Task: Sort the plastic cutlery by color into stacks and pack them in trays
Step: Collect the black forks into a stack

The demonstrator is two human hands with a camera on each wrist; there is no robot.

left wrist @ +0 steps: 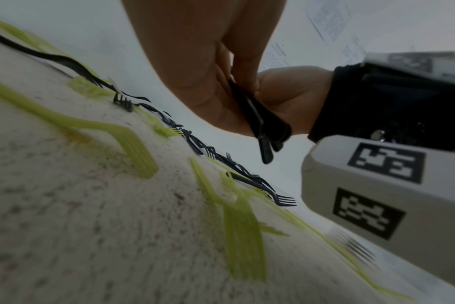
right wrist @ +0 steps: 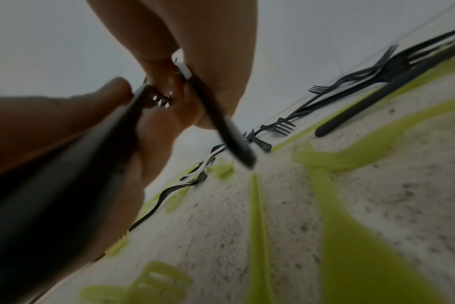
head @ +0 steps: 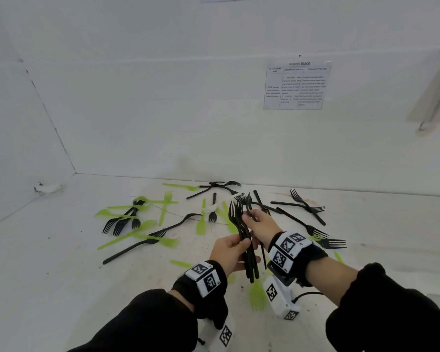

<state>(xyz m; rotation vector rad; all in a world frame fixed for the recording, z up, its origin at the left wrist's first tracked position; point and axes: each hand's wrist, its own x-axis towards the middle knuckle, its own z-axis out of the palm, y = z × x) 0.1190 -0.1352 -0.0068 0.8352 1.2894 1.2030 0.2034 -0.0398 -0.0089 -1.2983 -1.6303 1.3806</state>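
head view: near, left hand (head: pixel 229 247) gripping a bundle of black forks (head: pixel 241 237) by the handles; right hand (head: pixel 261 222) pinching one more black fork (head: pixel 249 207) against it. black-stack step, surely. left wrist view: fingers curled round the handles. right wrist view: same pinch. next: seat it, then reach far for loose black forks (head: pixel 305 207) among green cutlery (head: pixel 201 219).

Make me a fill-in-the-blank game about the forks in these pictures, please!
1. The left hand grips a stack of black forks whose colour is ____.
2. The right hand pinches one more ____ fork.
3. The loose forks on the white table are black or ____.
4. The paper sheet hangs on the ____.

Missing words: black; black; green; wall
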